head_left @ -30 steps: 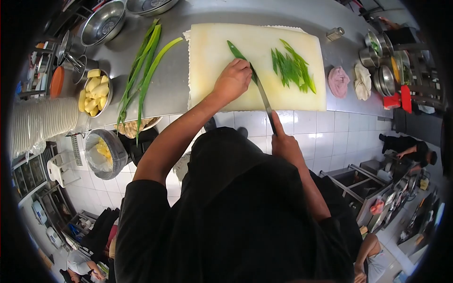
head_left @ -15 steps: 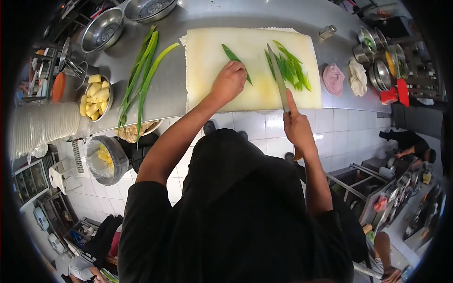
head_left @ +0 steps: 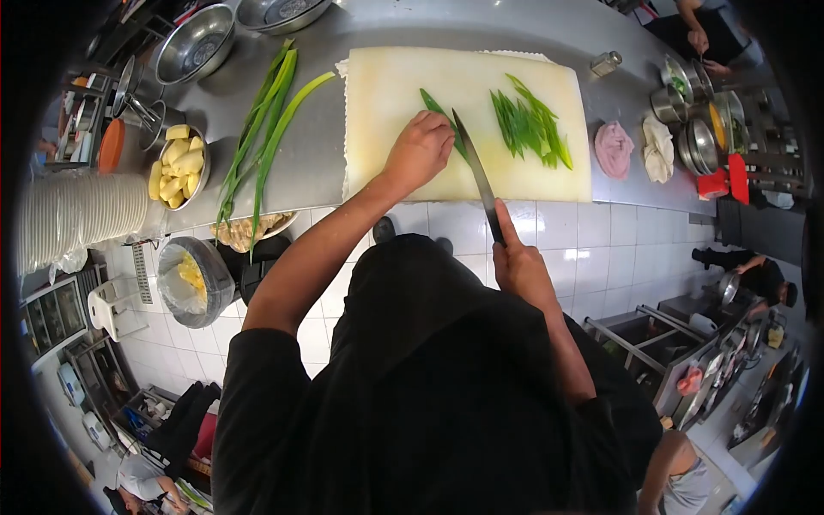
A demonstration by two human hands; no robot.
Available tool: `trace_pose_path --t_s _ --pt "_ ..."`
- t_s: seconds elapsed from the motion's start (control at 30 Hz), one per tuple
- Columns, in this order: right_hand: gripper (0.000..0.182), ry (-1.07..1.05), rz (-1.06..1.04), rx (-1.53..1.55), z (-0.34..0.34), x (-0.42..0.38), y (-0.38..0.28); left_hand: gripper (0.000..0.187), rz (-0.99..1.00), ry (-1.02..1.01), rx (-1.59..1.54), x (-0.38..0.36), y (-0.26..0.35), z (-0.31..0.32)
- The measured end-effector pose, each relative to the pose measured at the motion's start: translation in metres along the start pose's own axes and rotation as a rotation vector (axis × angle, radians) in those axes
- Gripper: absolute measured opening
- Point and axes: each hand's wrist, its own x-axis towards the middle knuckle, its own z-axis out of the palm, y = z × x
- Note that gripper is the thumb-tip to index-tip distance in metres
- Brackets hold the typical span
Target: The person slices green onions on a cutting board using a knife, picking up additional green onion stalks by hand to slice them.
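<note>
Knife point(head_left: 479, 169) gripped in your right hand point(head_left: 522, 268), curl your left hand point(head_left: 421, 150), which pins the green leaf point(head_left: 432, 101) on the cutting board point(head_left: 378, 94) at the frame's upper centre, well clear before each even, slanting slice.

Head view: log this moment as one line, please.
left hand: on green leaf strip; right hand: holding knife; knife: close beside strip, contact unclear; cut pieces: cutting board, right side; long leaves: left of board
</note>
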Motion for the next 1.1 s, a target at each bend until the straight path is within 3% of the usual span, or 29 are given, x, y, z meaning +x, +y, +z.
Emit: trace_pose_path --t_s 0.47,0.67,0.87,0.93,1.1 --pt "0.075 -0.106 0.105 -0.103 0.011 0.014 -0.009 0.002 -0.004 -0.015 -0.002 -0.002 -0.004 0.009" --pt "0.074 -0.023 -0.013 -0.074 0.02 0.025 0.005 0.002 0.011 -0.015 0.013 -0.002 -0.004 0.008" --pt "0.074 0.019 0.029 -0.071 0.001 0.025 0.027 0.003 0.008 -0.002 0.018 -0.003 -0.002 0.009" --pt "0.072 0.019 0.088 -0.03 -0.016 0.034 0.02 0.003 -0.006 -0.031 0.011 -0.005 -0.001 0.009" --pt "0.073 0.045 0.001 -0.054 -0.019 0.018 0.004 0.005 -0.062 0.031 -0.027 -0.006 0.007 -0.006"
